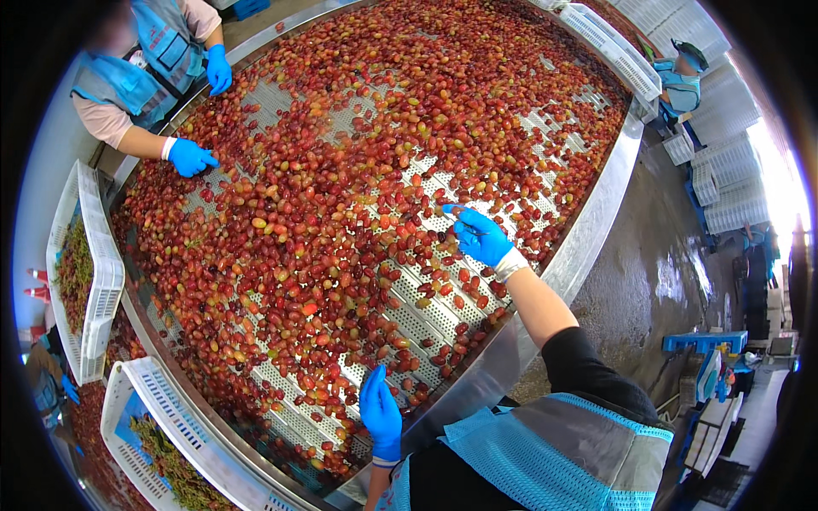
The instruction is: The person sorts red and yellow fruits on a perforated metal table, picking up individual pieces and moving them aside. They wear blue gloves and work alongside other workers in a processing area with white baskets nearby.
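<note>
My right hand (480,237), in a blue glove, is over small oval red and yellow-green fruit, seemingly grapes (358,191). Its index finger points left and the other fingers curl. Something small and dark shows at the fingers, but I cannot tell if it is held. Beside the near rim, my left hand (381,409), also blue-gloved, is raised with fingers extended and nothing visible in it. The loose fruit lies across a perforated metal sorting table (409,319), thinner near my hands, where the slotted surface shows.
A co-worker's two blue-gloved hands (192,158) reach over the table's left side. White plastic crates (105,274) with stems and fruit stand along the left rim. Another crate (613,51) rests at the far right rim. The metal rim (594,249) borders a wet floor (645,281).
</note>
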Action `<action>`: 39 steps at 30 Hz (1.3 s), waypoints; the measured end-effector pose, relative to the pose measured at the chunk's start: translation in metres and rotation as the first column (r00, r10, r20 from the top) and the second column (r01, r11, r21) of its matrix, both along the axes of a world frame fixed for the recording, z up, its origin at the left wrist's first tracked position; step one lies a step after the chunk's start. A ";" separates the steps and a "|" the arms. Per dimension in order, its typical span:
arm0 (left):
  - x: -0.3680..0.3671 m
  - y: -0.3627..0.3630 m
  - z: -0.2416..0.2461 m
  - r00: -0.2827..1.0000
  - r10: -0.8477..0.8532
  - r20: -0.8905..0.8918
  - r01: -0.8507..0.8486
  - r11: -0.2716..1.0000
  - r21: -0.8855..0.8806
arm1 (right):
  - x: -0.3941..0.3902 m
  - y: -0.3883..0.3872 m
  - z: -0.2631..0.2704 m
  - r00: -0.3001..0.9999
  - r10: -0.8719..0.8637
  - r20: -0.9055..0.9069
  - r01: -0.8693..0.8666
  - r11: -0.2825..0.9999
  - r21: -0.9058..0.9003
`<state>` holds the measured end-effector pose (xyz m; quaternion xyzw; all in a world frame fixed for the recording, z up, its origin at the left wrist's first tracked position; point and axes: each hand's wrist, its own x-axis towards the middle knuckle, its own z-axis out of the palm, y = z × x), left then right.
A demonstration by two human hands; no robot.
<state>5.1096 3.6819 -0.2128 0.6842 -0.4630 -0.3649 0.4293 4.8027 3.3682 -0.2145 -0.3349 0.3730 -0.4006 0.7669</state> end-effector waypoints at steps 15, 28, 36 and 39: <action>-0.008 -0.003 -0.005 0.999 0.031 0.019 -0.031 0.999 0.013 | -0.039 -0.135 -0.013 -0.223 -0.478 -0.850 -0.204 0.875 -0.439; -0.086 -0.166 0.041 0.880 -0.143 -0.453 0.024 0.966 -0.259 | 0.083 0.069 0.045 0.807 0.450 -0.382 -0.516 0.853 -0.084; -0.099 -0.234 0.023 0.872 -0.396 0.286 0.483 0.791 -0.377 | 0.016 0.066 0.035 0.791 0.088 0.605 -0.153 0.987 0.056; -0.122 -0.307 0.015 0.772 -0.429 0.469 0.615 0.691 -0.380 | -0.017 0.055 0.031 0.931 -0.168 0.325 0.097 0.970 0.223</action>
